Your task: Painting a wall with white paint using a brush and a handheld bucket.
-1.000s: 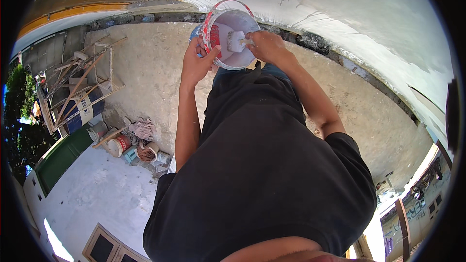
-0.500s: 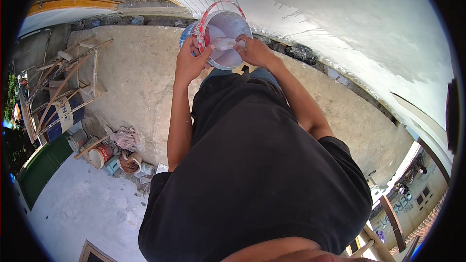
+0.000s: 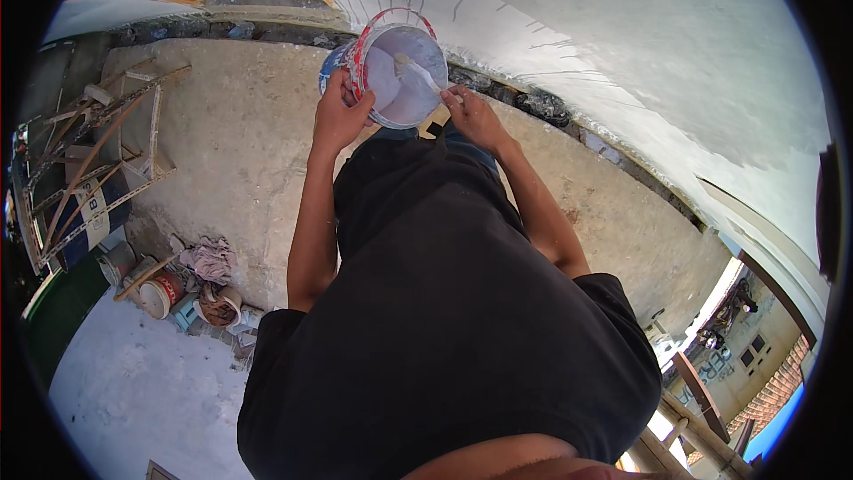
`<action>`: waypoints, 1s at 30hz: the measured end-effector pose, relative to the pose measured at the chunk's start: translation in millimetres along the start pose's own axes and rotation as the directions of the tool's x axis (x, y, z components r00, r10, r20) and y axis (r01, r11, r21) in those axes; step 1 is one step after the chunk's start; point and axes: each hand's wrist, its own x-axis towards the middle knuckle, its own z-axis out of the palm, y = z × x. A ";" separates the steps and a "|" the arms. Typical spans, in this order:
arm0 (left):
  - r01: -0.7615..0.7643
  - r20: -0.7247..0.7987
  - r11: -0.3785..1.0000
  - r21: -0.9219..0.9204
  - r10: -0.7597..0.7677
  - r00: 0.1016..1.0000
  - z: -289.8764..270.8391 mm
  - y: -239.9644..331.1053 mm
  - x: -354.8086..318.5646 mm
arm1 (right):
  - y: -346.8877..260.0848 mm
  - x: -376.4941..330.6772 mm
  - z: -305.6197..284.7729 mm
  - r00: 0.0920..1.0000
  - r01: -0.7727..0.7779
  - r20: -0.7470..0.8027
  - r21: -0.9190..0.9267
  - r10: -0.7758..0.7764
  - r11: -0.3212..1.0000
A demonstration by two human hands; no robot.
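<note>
Two hands (image 3: 339,116) (image 3: 471,116) on paint bucket (image 3: 404,71)

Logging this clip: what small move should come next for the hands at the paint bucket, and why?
Probably lift the brush clear: the right hand has its bristles down in the white paint, and the left hand steadies the bucket by its rim, beside a partly whitened wall.

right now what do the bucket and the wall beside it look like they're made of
The bucket looks like thin plastic, its inside coated with wet white paint, with a red rim and bail handle. The wall seems plastered masonry with a matte white coat; drips run down near its base. The brush material is unclear under paint.
</note>
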 end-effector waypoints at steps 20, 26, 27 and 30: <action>0.070 -0.033 0.991 -0.114 -0.075 0.997 -24.2 -14.7 28.8 | 2.6 8.3 16.5 0.998 0.058 -0.033 0.022 -0.057 0.998; 0.158 -0.133 0.965 -0.211 -0.189 0.973 -42.9 -38.3 30.5 | 7.5 26.8 21.3 0.977 -0.002 -0.211 0.094 0.021 0.996; 0.158 -0.137 0.965 -0.210 -0.189 0.972 -47.3 -43.1 28.1 | 14.8 33.8 21.8 0.965 -0.058 -0.249 0.111 0.084 0.992; 0.206 -0.171 0.932 -0.299 -0.265 0.949 -56.7 -62.1 25.5 | 57.2 61.0 25.5 0.924 -0.162 -0.333 0.107 0.189 0.981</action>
